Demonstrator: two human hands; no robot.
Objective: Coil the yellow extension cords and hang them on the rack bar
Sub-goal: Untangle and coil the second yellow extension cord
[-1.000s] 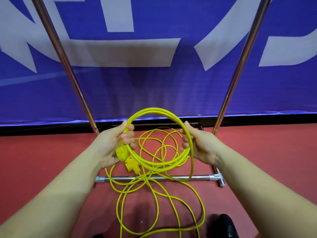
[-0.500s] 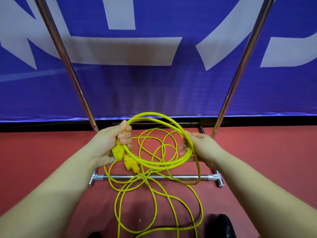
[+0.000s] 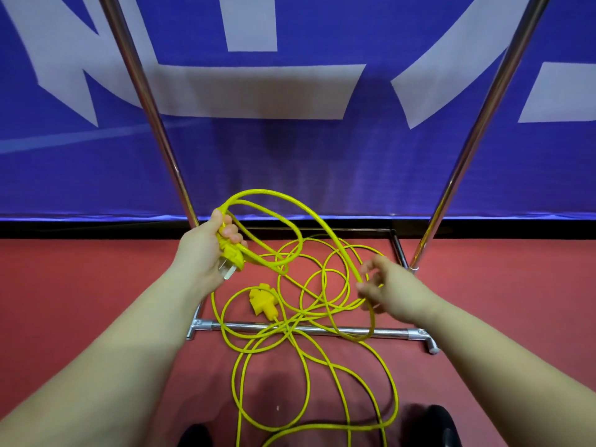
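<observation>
Gripping a yellow plug point(image 3: 233, 257) and a few loops of the yellow extension cord point(image 3: 274, 201), the left hand point(image 3: 206, 253) is being held above the red floor point(image 3: 64, 301). One strand is being pinched loosely by the blurred right hand point(image 3: 390, 287). Remaining cord and a yellow socket point(image 3: 263, 300) are lying tangled across the rack's base bar point(image 3: 390, 332).

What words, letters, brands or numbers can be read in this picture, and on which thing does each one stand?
Blue banner: large white letter shapes, cut off by the top edge; no whole word can be read.
Yellow plug in the left hand: no marking can be made out.
Yellow socket on the floor: no text can be read.
Rack base bar: no label shows.
</observation>
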